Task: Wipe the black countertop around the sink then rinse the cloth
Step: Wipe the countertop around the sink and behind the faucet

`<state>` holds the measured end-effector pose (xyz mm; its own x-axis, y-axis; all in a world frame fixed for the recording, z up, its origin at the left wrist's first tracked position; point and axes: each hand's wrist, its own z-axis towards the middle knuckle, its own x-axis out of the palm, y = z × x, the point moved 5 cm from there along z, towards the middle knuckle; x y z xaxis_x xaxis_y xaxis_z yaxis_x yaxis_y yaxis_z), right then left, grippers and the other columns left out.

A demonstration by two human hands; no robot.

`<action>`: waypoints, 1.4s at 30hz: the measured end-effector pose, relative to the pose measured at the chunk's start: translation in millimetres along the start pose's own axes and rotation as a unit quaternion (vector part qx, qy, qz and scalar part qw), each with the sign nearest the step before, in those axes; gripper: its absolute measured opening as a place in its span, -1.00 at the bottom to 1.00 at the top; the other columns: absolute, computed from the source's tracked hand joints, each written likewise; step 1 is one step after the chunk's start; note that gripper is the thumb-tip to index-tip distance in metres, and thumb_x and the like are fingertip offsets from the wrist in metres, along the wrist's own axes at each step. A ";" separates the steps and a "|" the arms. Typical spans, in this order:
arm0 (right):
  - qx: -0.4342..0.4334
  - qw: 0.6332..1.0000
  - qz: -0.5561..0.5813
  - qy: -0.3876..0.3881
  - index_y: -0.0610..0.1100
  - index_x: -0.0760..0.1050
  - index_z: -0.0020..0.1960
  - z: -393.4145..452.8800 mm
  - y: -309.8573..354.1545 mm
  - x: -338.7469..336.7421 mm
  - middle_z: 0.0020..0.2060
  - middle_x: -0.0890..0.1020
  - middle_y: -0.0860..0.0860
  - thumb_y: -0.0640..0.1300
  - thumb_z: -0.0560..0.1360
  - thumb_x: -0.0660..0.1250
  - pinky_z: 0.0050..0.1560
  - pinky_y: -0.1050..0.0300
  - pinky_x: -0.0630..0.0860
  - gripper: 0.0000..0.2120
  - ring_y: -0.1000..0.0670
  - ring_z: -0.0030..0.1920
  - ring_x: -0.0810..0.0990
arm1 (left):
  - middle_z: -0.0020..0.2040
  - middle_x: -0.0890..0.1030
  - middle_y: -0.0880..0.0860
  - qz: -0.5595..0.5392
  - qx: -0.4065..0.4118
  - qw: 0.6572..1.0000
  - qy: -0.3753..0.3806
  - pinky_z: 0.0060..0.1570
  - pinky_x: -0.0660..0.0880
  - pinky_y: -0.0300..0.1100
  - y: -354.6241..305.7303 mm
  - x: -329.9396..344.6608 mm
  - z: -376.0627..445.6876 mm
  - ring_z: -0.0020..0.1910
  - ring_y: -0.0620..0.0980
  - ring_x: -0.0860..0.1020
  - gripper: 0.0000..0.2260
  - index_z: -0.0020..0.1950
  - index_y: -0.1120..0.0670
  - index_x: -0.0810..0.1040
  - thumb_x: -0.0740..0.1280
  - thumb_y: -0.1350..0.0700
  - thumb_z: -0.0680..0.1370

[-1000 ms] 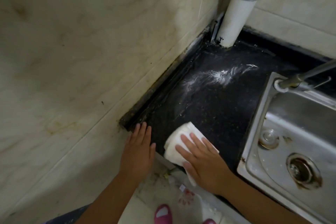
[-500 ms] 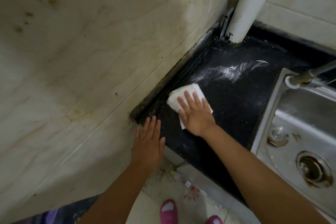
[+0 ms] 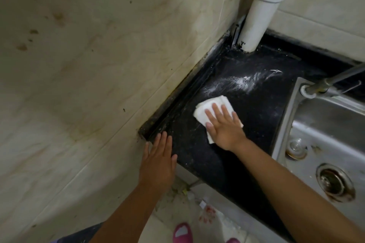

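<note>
Black speckled countertop is a pretty tight strip to work on: stained cream wall tiles box it in on my left, the steel sink rim runs down the right, and a white drain pipe stands in the back corner where the two walls meet. The front edge drops off to the floor just past my left hand. Open room is mostly toward the back, between the cloth and the pipe, where a smear of white powdery residue sits on the stone.

My right hand lies flat on the white cloth, fingers spread and straight, pressing it down rather than gripping it. The cloth is folded into a rough square, a bit rumpled, sitting mid-counter just in front of that smear, with one corner sticking out under my wrist. My left hand is open and flat too, holding nothing, palm resting on the counter's front left corner beside the wall. The faucet pokes in over the sink's back rim, well apart from the cloth.
</note>
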<state>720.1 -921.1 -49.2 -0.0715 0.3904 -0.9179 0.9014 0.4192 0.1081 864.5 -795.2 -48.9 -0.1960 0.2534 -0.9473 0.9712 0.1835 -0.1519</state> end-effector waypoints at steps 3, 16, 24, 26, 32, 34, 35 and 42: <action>-0.050 0.999 0.005 0.002 0.06 -0.20 0.51 1.8 38.2 2.5 0.51 -0.24 0.04 0.05 0.63 -0.20 0.45 0.00 -0.30 -0.53 -0.03 0.50 -0.28 | 0.31 -0.37 -0.10 -0.026 0.003 1.000 0.004 0.39 -0.31 -0.12 2.6 -0.5 0.6 0.34 -0.19 -0.36 -0.17 0.49 0.08 -0.28 -0.56 -0.11 0.22; -0.160 0.982 -0.048 -0.083 0.12 0.00 0.50 -121.3 -32.0 50.9 0.47 0.21 0.12 0.08 0.62 -0.21 0.40 0.20 -0.04 -0.56 0.08 0.51 -0.09 | 0.23 0.52 0.19 -0.097 -0.029 0.992 -0.071 0.05 0.49 0.09 -14.0 -26.7 -0.1 0.18 0.17 0.53 -0.56 0.20 0.29 0.53 0.09 0.06 0.48; -0.138 0.986 -0.076 -0.054 0.04 0.31 0.35 -24.3 7.8 6.1 0.39 0.38 0.08 0.08 0.61 -0.37 0.43 0.12 0.03 -0.43 0.03 0.43 0.26 | 0.07 0.62 0.22 -0.099 -0.014 0.995 -0.021 -0.15 0.56 0.04 -29.2 -21.4 17.3 0.02 0.18 0.62 -0.57 0.07 0.34 0.58 0.05 0.12 0.46; -0.180 0.978 -0.059 -0.090 0.01 0.12 0.49 0.8 13.0 -8.1 0.49 0.06 0.10 0.15 0.57 -0.36 0.46 0.11 -0.10 -0.41 0.06 0.48 -0.03 | 0.05 0.63 0.23 -0.083 -0.012 0.996 -0.041 -0.17 0.56 0.05 -27.2 -15.7 19.0 0.01 0.19 0.62 -0.56 0.06 0.34 0.59 0.04 0.11 0.45; -0.058 0.998 0.008 -0.001 0.05 -0.20 0.51 79.4 -31.3 -40.3 0.51 -0.20 0.11 0.06 0.63 -0.18 0.46 0.04 -0.26 -0.52 0.05 0.50 -0.22 | 0.53 -0.17 0.00 -0.099 -0.042 0.993 -0.036 0.39 -0.23 -0.28 -38.6 -25.7 23.8 0.50 -0.08 -0.18 -0.52 0.51 0.11 -0.16 -0.27 -0.01 0.60; -0.036 0.999 0.019 -0.004 0.04 -0.20 0.52 101.9 -44.4 -49.2 0.51 -0.20 0.10 0.06 0.63 -0.19 0.46 0.01 -0.23 -0.52 0.04 0.51 -0.22 | 0.52 -0.20 -0.01 -0.079 -0.054 0.995 -0.040 0.38 -0.26 -0.29 -41.3 -29.8 26.7 0.49 -0.09 -0.21 -0.54 0.51 0.09 -0.19 -0.23 0.00 0.63; -0.025 0.999 0.023 -0.005 0.03 -0.20 0.52 111.7 -48.8 -53.8 0.51 -0.20 0.09 0.05 0.64 -0.19 0.47 0.00 -0.22 -0.52 0.02 0.51 -0.22 | 0.52 -0.20 0.00 -0.068 -0.060 0.995 -0.042 0.39 -0.26 -0.27 -44.1 -30.8 28.0 0.49 -0.09 -0.21 -0.54 0.51 0.09 -0.19 -0.18 0.01 0.64; -0.131 0.989 -0.043 -0.047 -0.10 0.19 0.47 52.5 -10.2 -21.0 0.48 0.18 -0.08 0.07 0.58 -0.40 0.41 -0.04 0.19 -0.36 -0.13 0.47 0.18 | 0.53 -0.13 0.08 -0.044 -0.127 0.991 -0.029 0.43 -0.20 -0.16 -66.9 -15.3 44.5 0.51 -0.02 -0.15 -0.54 0.51 0.15 -0.12 -0.13 0.04 0.64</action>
<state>734.8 -976.6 -51.1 -0.0914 0.2707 -0.9583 0.7519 0.6498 0.1118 808.5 -853.7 -36.8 -0.2637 0.1719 -0.9492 0.8841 0.4367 -0.1665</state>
